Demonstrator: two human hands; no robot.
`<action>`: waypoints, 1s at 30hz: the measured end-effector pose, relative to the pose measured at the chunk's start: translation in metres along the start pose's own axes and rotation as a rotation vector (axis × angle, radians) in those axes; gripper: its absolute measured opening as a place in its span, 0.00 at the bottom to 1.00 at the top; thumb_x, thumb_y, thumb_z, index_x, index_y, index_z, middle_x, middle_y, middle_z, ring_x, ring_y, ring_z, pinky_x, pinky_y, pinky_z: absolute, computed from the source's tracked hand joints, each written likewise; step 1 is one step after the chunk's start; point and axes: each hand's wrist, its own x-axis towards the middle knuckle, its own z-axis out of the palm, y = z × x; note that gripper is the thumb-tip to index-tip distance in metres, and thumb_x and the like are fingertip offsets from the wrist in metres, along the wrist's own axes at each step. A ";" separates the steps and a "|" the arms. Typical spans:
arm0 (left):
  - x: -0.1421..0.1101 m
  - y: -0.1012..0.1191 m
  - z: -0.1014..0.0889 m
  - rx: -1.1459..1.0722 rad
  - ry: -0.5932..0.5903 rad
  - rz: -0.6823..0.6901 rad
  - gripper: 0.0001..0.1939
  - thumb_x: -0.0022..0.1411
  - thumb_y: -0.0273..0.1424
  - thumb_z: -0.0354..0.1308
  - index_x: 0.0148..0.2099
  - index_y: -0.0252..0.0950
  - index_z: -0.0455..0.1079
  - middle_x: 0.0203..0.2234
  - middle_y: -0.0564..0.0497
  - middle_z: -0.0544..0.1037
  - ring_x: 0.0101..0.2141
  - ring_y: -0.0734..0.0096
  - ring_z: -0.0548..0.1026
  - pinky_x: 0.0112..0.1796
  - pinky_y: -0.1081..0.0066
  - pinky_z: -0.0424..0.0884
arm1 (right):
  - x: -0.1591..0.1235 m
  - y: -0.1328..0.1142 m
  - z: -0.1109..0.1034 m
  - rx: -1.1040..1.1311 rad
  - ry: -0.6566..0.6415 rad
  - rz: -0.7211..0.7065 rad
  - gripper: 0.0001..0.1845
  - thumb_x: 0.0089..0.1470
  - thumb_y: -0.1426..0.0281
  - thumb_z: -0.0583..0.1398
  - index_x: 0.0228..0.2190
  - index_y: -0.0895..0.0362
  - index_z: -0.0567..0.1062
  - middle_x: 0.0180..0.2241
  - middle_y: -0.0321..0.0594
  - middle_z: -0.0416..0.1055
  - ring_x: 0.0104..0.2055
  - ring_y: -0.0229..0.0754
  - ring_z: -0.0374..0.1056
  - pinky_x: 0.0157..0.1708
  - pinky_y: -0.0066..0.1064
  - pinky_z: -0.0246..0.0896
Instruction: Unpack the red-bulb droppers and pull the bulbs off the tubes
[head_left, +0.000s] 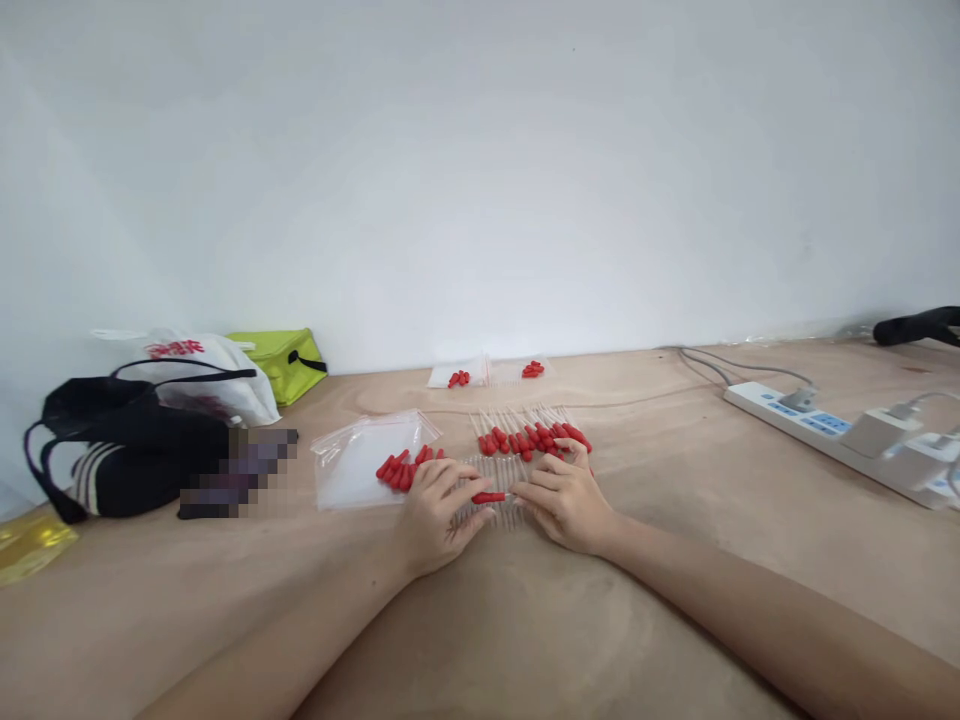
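My left hand [436,508] pinches the red rubber bulb of a clear dropper [489,497] that lies across the wooden table [525,620]. My right hand [564,500] rests opposite it, fingers curled over the clear tubes of a row of droppers; whether it grips one I cannot make out. Several red-bulbed droppers [534,436] lie in a fan just beyond my right hand. Another small bunch of red bulbs [402,468] lies by my left hand, beside a clear zip bag [357,462].
Two small filled bags [487,373] lie at the back by the wall. A black bag [120,450], a white plastic bag [196,372] and a lime pouch [283,360] sit at left. A white power strip [825,428] with plugs and cables lies at right.
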 end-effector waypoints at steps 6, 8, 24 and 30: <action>0.000 0.005 0.001 0.005 -0.031 0.072 0.08 0.59 0.32 0.50 0.32 0.38 0.70 0.23 0.54 0.75 0.28 0.73 0.67 0.35 0.67 0.57 | 0.000 -0.005 -0.004 0.014 -0.018 -0.060 0.12 0.53 0.69 0.50 0.27 0.53 0.73 0.17 0.32 0.65 0.28 0.35 0.55 0.46 0.40 0.37; -0.001 0.006 -0.001 0.030 -0.060 0.073 0.10 0.60 0.31 0.49 0.30 0.38 0.70 0.22 0.54 0.74 0.27 0.73 0.66 0.34 0.67 0.56 | -0.001 -0.005 -0.005 0.008 -0.023 -0.072 0.12 0.53 0.69 0.50 0.26 0.53 0.73 0.17 0.32 0.65 0.27 0.35 0.54 0.45 0.40 0.37; -0.015 -0.013 -0.016 -0.017 0.033 -0.071 0.11 0.59 0.28 0.47 0.28 0.37 0.67 0.21 0.53 0.73 0.26 0.73 0.68 0.32 0.68 0.61 | -0.014 0.014 -0.016 0.009 0.082 0.059 0.13 0.54 0.69 0.51 0.25 0.54 0.73 0.17 0.33 0.66 0.27 0.35 0.57 0.43 0.37 0.40; -0.016 -0.042 -0.032 0.019 0.194 -0.459 0.13 0.58 0.34 0.45 0.37 0.37 0.69 0.32 0.48 0.70 0.35 0.68 0.69 0.37 0.69 0.67 | -0.015 0.021 -0.012 -0.008 0.109 0.290 0.13 0.55 0.67 0.51 0.35 0.51 0.75 0.20 0.33 0.70 0.24 0.32 0.60 0.38 0.32 0.42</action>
